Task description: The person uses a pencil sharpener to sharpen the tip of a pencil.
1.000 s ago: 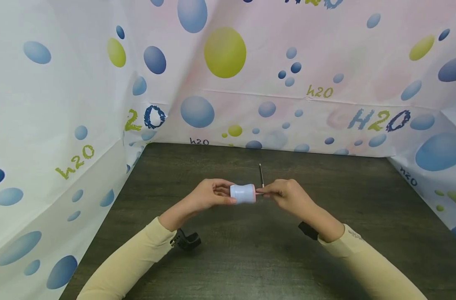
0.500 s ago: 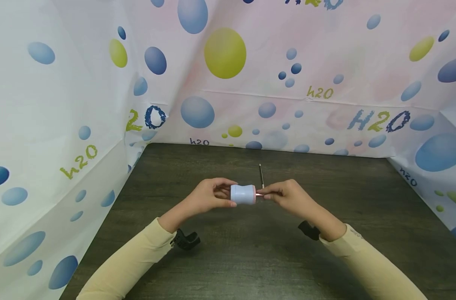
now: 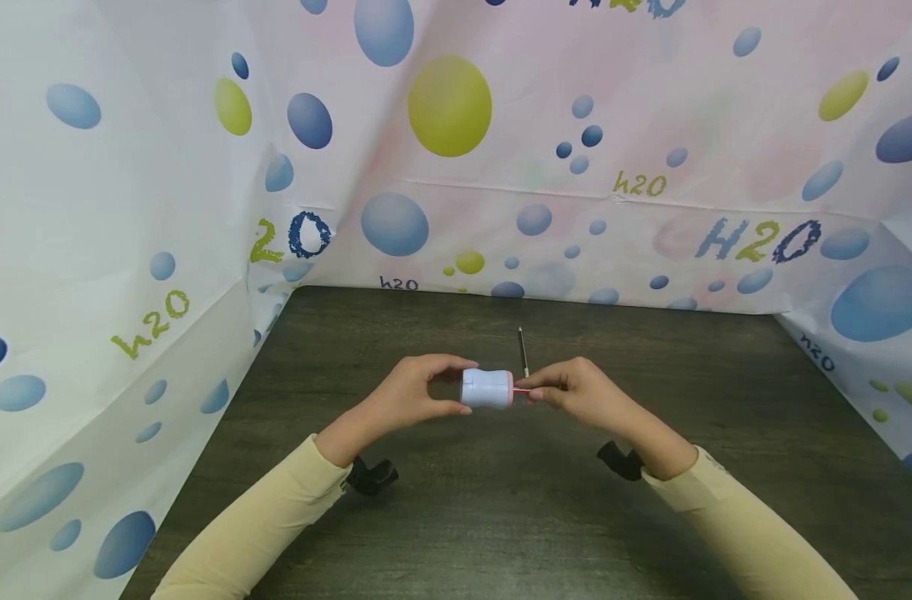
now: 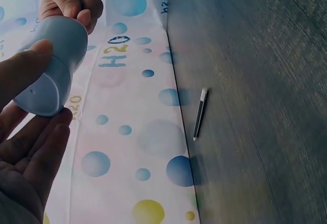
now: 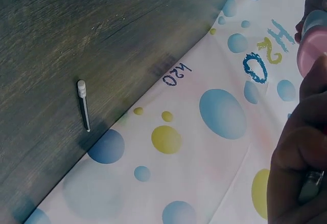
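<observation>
My left hand (image 3: 414, 389) holds a light-blue, waisted pencil sharpener (image 3: 486, 388) by its left end, between thumb and fingertips. The sharpener lies sideways above the table, its pink end toward my right hand (image 3: 568, 387). That hand pinches a thin red pencil (image 3: 522, 390), which meets the pink end; most of its length is hidden by the fingers. In the left wrist view the sharpener's rounded blue base (image 4: 43, 93) faces the camera. The right wrist view shows the pink end (image 5: 311, 50) close to the fingertips.
A black pencil with a white end (image 3: 523, 352) lies on the dark wooden table (image 3: 463, 517), just beyond the hands. Behind and at both sides hangs a white sheet (image 3: 546, 50) printed with blue and green dots.
Fingers of my left hand have straightened somewhat, showing a gap behind the sharpener. The sharpener has turned slightly. A little more of the red pencil shows as my right hand shifts slightly right.
</observation>
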Motion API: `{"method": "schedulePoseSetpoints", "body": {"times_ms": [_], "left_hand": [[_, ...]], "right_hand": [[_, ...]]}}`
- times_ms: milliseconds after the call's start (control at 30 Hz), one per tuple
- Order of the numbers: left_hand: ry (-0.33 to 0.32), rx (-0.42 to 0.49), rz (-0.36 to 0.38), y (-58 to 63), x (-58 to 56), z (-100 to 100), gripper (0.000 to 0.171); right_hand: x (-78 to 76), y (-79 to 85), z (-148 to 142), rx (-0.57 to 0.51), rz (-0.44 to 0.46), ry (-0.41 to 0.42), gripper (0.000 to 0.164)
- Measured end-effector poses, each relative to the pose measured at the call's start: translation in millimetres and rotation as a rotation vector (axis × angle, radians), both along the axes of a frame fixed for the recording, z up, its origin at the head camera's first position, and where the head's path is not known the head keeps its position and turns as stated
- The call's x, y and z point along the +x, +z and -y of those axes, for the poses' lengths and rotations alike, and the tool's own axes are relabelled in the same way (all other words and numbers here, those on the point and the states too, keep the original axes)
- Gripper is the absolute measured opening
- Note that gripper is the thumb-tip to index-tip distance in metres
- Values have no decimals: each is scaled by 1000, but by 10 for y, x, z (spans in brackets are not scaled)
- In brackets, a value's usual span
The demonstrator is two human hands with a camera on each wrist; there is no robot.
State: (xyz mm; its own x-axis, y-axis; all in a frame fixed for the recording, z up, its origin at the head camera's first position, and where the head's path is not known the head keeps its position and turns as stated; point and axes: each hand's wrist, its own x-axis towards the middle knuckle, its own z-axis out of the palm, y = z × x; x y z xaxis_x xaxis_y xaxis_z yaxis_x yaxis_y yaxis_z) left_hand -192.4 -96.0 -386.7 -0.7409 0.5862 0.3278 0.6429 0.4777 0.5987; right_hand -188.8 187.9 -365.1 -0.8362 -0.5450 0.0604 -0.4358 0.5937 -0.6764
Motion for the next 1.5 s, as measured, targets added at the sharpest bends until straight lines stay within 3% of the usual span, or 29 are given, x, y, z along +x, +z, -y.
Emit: {"method": "schedulePoseSetpoints", "body": {"times_ms": [300, 800, 867, 1067, 1267, 1500], "left_hand": [[-12, -40, -97, 17, -3, 0, 55], [-55, -65, -139, 40, -3, 59, 55], [-24, -62, -131, 58, -4, 134, 55], [189, 12, -80, 138, -24, 447, 55], [138, 25, -85, 179, -40, 432, 55], [187, 61, -51, 176, 20, 420, 57]], "right_hand": [[-36, 2, -16, -35, 63, 29, 25], [-41, 20, -83, -20, 106, 38, 26], [-25, 43, -170, -4, 90, 19, 26], [16, 149, -490, -7, 45, -102, 26], [23, 207, -486, -49, 69, -106, 31], [43, 187, -511, -135, 182, -167, 38]]}}
